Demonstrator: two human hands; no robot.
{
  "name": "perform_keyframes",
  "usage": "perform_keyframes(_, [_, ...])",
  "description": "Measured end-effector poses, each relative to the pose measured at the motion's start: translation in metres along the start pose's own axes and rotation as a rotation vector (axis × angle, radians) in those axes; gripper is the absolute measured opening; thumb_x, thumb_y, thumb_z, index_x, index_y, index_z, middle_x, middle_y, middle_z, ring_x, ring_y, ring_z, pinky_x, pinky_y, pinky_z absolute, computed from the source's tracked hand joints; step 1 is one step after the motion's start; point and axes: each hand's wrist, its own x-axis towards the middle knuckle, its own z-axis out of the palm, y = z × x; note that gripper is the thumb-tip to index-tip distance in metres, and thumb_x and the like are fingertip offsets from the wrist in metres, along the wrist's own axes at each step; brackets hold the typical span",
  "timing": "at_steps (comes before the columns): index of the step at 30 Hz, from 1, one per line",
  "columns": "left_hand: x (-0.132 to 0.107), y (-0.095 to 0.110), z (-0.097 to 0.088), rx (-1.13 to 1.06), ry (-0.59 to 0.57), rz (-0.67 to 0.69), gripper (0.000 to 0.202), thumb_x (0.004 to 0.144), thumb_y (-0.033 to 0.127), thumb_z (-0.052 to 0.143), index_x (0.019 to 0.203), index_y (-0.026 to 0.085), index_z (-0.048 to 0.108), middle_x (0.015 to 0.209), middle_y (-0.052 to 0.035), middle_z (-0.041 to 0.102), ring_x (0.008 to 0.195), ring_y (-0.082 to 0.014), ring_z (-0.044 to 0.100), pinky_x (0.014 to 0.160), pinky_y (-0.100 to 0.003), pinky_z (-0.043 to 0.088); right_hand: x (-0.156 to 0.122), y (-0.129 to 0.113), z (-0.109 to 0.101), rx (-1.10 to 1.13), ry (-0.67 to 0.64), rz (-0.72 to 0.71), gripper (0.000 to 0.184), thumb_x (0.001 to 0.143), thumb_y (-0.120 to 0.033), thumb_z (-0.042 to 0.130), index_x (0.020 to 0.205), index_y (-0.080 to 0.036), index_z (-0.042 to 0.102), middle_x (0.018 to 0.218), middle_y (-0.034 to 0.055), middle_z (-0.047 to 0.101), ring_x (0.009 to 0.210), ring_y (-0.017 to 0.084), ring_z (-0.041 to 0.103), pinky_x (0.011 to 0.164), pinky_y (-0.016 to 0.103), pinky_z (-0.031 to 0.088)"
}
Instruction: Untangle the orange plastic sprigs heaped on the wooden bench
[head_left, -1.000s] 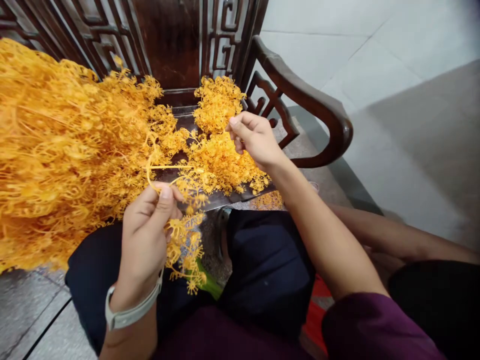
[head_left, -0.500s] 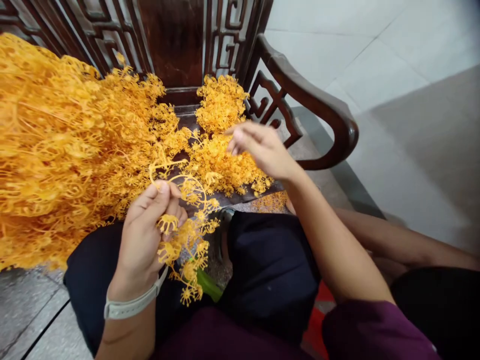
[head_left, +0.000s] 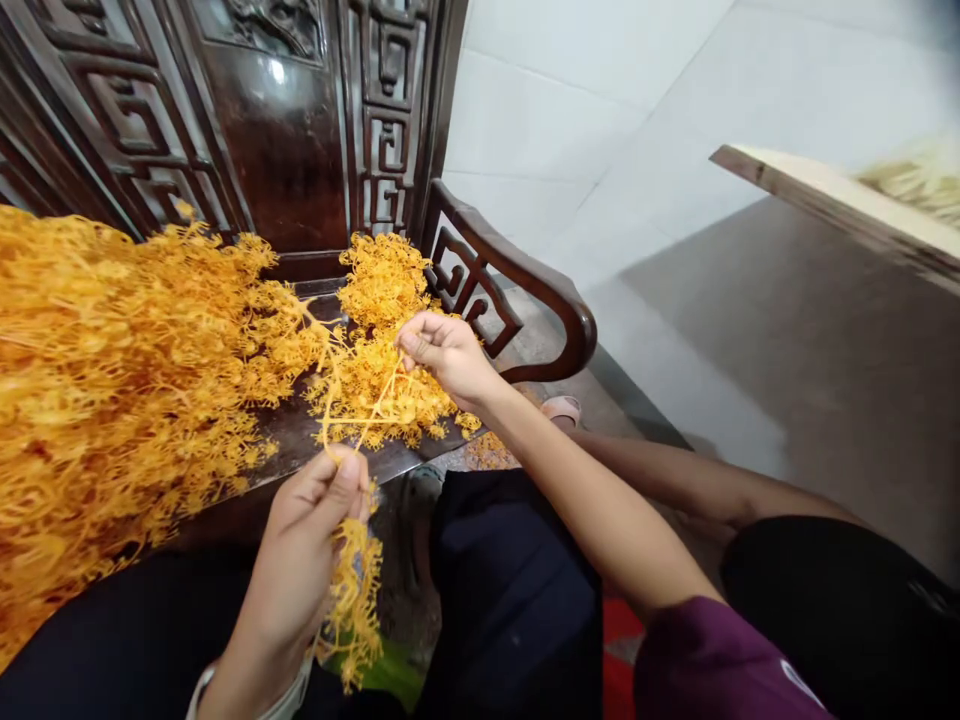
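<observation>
My left hand (head_left: 307, 530), with a pale band at the wrist, is closed around the stem of an orange-yellow plastic flower sprig (head_left: 356, 600). Its small star-like heads dangle below my fingers, and bare stem loops rise above them. Up and to the right, my right hand (head_left: 446, 355) pinches a thin orange stem that runs down to my left hand. Behind the right hand lies a small pile of flower sprigs (head_left: 386, 285) on the dark wooden bench (head_left: 281, 425). A much larger heap of sprigs (head_left: 127, 400) spreads over the bench at left.
The bench has a carved back (head_left: 274, 150) and a curved armrest (head_left: 555, 300) at right. Orange bits (head_left: 489, 452) lie on the floor. Another person's leg (head_left: 705, 470) is close on the right. A wooden board (head_left: 840, 215) juts in at upper right.
My right hand, apart from the sprig before, now pinches a thin stem stretched between both hands. The view has shifted, bringing the wooden board in at right.
</observation>
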Motion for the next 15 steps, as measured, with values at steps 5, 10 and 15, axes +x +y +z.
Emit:
perform_keyframes(5, [-0.018,0.019,-0.009,-0.056,0.111,-0.015,0.035,0.093,0.045,0.084,0.079,0.02,0.063,0.062,0.0032,0.042,0.053,-0.0092,0.038,0.046,-0.019,0.035,0.017,0.01,-0.053,-0.043,0.643,0.038,0.014,0.099,-0.021,0.058,0.088,-0.023,0.048,0.075,-0.0064,0.047,0.059,0.008,0.041,0.059,0.025,0.04])
perform_keyframes(10, [-0.022,0.028,-0.013,-0.122,0.176,0.011,0.029,0.093,0.04,0.083,0.082,0.021,0.065,0.061,0.0036,0.039,0.053,-0.0089,0.038,0.049,-0.019,0.04,0.011,0.021,-0.066,-0.296,0.473,0.085,0.021,0.084,-0.024,0.079,0.103,-0.02,0.068,0.09,0.0011,0.062,0.08,0.014,0.059,0.072,0.031,0.048])
perform_keyframes(15, [-0.014,0.019,-0.006,-0.129,0.112,-0.014,0.029,0.101,0.041,0.074,0.085,0.019,0.065,0.057,0.0055,0.033,0.05,-0.0065,0.033,0.05,-0.018,0.036,0.013,0.014,-0.059,-0.631,0.38,-0.154,0.012,0.086,-0.027,0.072,0.095,-0.019,0.071,0.098,0.0066,0.071,0.09,0.019,0.061,0.088,0.037,0.049])
